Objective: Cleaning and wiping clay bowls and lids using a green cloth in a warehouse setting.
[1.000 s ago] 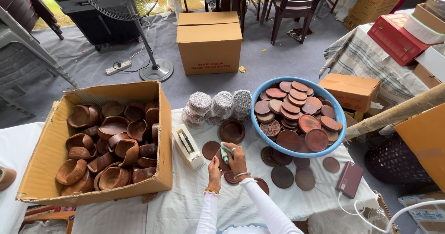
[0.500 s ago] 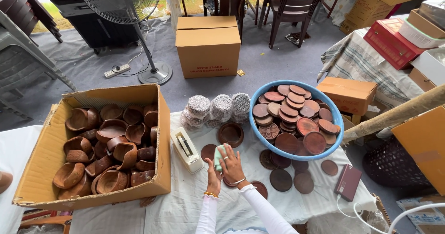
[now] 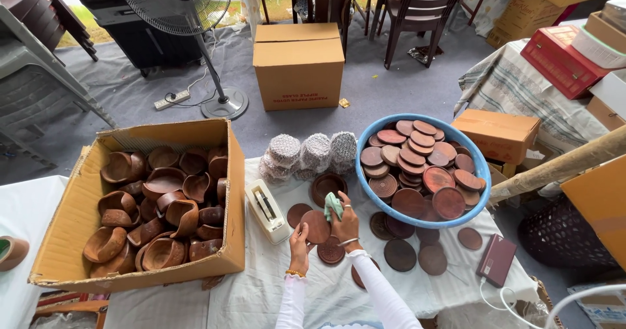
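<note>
So the biggest thing here is the table (image 3: 261, 296), draped in a ribbed white cloth, and on its left sits a big open cardboard box (image 3: 228, 238) crammed with rough, reddish-brown clay bowls (image 3: 163, 202), all rounded and scooped, lying every which way. Over on the right there's a round blue plastic tub (image 3: 481, 172) piled with flat clay discs (image 3: 417, 156), some smooth, some with ringed grooves. More loose discs (image 3: 399, 254) lie flat on the cloth just near of the tub. At the far edge of the table, between box and tub, are three stacks wrapped in grey mesh netting (image 3: 316, 151), knobbly looking, with a small round clay dish (image 3: 319, 184) just near of them. A cream tape dispenser (image 3: 266, 209) lies beside the box. At the right near corner is a flat maroon power bank (image 3: 497, 259) with a white cable. Now the hands: the left hand (image 3: 300, 241) has its fingers pinched on the near-left edge of one round brown clay disc (image 3: 315, 226), holding it tilted up off the cloth in the middle of the table. The right hand (image 3: 345, 221) is curled tight around a scrunched pale green cloth (image 3: 333, 205), pressed at the disc's far right edge.
</note>
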